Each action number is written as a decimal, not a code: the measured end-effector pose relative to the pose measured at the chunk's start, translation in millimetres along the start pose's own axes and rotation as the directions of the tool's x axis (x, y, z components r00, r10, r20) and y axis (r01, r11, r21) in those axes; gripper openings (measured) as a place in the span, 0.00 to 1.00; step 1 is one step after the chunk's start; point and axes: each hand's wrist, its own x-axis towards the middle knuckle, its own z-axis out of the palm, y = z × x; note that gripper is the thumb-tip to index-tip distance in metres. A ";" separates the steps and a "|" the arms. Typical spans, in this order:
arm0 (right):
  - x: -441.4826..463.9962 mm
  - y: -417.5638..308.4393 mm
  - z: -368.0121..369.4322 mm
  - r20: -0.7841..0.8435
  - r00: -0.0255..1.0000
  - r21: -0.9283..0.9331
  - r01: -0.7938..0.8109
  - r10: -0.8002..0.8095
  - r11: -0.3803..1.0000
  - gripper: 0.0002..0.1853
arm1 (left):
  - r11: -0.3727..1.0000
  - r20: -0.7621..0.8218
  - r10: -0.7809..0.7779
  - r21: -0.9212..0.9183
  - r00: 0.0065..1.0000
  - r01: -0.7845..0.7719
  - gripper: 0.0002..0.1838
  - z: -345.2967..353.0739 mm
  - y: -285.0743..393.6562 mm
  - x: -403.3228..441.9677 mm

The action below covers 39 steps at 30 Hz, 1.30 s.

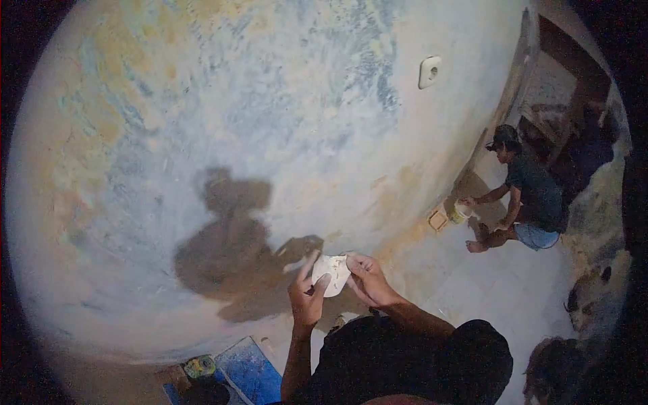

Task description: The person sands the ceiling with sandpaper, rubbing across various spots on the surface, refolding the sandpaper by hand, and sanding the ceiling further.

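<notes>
In front of the wall [324,135], I hold up a small flat white piece [331,273] with rounded edges and some darker marks on its face; its exact kind is unclear. My left hand [308,295] is closed on its left side, with the thumb across the front. On its right edge, my right hand [372,282] pinches it between thumb and fingers. The piece is apart from the wall, where a shadow of my head and arms falls.
A white socket [430,72] sits on the patchy wall. To the right, a person [533,189] in a cap crouches beside a small bucket [461,212] and a square frame [437,219]. A dark-haired head [555,368] shows lower right. Lower left are a blue panel [250,370] and a can [199,366].
</notes>
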 end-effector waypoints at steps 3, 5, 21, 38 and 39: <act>-2.3 -21.6 13.4 0.064 0.994 -0.287 0.109 -0.094 0.952 0.13 | 0.937 0.172 0.072 0.325 0.983 -0.125 0.25 -17.3 -19.8 1.0; -0.7 -30.4 18.7 0.106 0.986 -0.386 0.161 -0.129 0.908 0.12 | 0.997 0.097 -0.071 0.027 0.993 0.068 0.23 -15.7 -21.3 -0.7; 35.2 -8.2 11.4 0.316 0.927 0.274 -0.293 0.202 0.916 0.24 | 0.929 0.017 0.194 0.317 0.981 -0.189 0.15 15.2 -1.4 31.7; 184.9 -214.0 25.8 0.501 0.029 -0.794 0.414 -0.865 -0.445 0.22 | -0.359 0.683 0.730 0.409 0.021 -0.839 0.11 105.7 208.3 261.7; 193.9 -212.3 23.8 0.506 0.029 -0.789 0.420 -0.862 -0.449 0.22 | -0.460 0.706 0.702 0.347 -0.096 -0.817 0.11 114.4 222.9 276.5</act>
